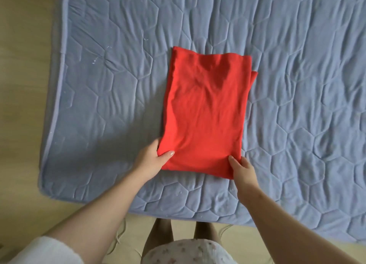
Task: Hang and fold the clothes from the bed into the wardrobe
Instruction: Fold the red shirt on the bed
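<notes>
Red garment [206,109] lies folded lengthwise on the blue quilted bed [297,85], mid-fold. Left hand [152,156] and right hand [242,169] each pinch a near corner; next, likely, folding toward the far edge.

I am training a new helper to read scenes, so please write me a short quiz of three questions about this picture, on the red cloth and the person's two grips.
1. True or false: the red garment lies crumpled in a heap on the blue quilted cover.
2. Where does the left grip pinch the garment? A) the far edge B) the near left corner C) the middle
3. Fill in: the right grip pinches the near ____ corner.
Key: 1 false, it lies folded flat in a long rectangle; 2 B; 3 right.
</notes>
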A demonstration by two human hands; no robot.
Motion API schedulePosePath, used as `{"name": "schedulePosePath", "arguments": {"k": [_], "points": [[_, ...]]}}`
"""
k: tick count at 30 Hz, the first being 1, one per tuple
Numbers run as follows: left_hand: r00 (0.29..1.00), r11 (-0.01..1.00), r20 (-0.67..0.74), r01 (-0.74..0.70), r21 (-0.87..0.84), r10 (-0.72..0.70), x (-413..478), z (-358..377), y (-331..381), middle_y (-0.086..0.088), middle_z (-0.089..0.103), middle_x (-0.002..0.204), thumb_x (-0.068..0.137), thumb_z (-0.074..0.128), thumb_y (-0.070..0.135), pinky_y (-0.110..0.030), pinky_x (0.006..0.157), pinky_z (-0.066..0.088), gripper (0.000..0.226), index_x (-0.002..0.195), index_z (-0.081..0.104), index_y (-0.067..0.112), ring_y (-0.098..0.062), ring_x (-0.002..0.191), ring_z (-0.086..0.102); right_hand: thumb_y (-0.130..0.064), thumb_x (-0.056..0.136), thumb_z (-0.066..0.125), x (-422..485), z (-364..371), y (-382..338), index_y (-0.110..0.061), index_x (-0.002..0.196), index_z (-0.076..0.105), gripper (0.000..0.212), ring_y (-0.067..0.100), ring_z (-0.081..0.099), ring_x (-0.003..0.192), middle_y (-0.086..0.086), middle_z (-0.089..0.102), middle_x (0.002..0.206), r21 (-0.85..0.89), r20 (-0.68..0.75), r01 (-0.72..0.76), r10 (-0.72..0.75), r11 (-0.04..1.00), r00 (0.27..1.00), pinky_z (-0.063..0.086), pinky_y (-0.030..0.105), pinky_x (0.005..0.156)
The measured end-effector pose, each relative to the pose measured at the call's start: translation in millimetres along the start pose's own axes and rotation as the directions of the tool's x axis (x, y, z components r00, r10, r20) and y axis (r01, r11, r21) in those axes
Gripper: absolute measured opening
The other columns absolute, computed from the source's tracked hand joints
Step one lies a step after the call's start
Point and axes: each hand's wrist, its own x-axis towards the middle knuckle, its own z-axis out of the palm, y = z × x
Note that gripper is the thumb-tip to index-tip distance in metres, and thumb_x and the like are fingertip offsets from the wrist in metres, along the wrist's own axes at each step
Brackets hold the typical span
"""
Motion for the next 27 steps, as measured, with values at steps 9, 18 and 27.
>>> {"name": "schedulePosePath", "arguments": {"k": [9, 18, 27], "points": [[0.970, 0.936, 0.225, -0.009, -0.353, 0.094, -3, -15, 21, 0.024, 0.069, 0.087, 0.075, 0.072, 0.016, -0.008, 0.074, 0.045, 0.033, 0.102, 0.058, 0.031, 0.010, 0.083, 0.062, -0.011, 0.094, 0.049, 13, 2, -12, -0.018, 0.075, 0.054, 0.021, 0.008, 0.049, 0.065, -0.003, 0.054, 0.072, 0.043, 0.021, -0.067, 0.066, 0.997, 0.998, 0.041, 0.022, 0.061], [0.960, 0.836, 0.242, -0.016, 0.549, -0.141, 17, -29, 2, -0.009, 0.064, 0.089, 0.090, 0.051, 0.046, -0.031, 0.070, 0.039, 0.036, 0.069, 0.044, 0.017, -0.029, 0.090, 0.060, -0.010, 0.091, 0.051, 11, -4, -4, -0.013, 0.070, 0.048, 0.021, 0.013, 0.040, 0.062, 0.002, 0.045, 0.069, -0.077, 0.047, -0.093, 0.097, 0.993, 0.994, 0.034, 0.023, 0.054], [0.950, 0.775, 0.130, 0.306, -0.553, -0.282, 38, -3, 34, -0.004, 0.066, 0.104, 0.086, 0.063, 0.014, -0.029, 0.081, 0.049, 0.028, 0.114, 0.058, 0.016, -0.015, 0.087, 0.064, -0.018, 0.089, 0.059, 29, 6, -42, -0.004, 0.097, 0.060, 0.015, 0.009, 0.050, 0.066, -0.004, 0.055, 0.074, -0.024, -0.078, 0.184, -0.185, 0.983, 0.980, 0.041, 0.024, 0.061]]}}
